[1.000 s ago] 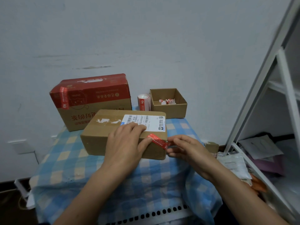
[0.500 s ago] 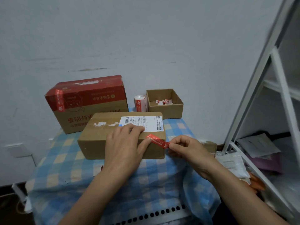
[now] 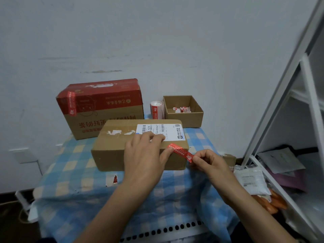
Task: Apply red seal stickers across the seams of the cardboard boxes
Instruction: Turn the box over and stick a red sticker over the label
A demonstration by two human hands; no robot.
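Three boxes: brown box (image 3: 112, 155), red-topped box (image 3: 105, 100), open box (image 3: 185, 120). One sticker roll (image 3: 156, 110). One sticker (image 3: 180, 152) in hands: pressed by flat left hand (image 3: 145, 160), pinched by right hand (image 3: 210, 163).

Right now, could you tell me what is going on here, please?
A person is sealing the plain brown cardboard box. Their left hand lies flat on it, thumb pressing one end of the red seal sticker at the near top edge; the right hand pinches the free end, not yet stuck down. The red-topped carton behind carries one.
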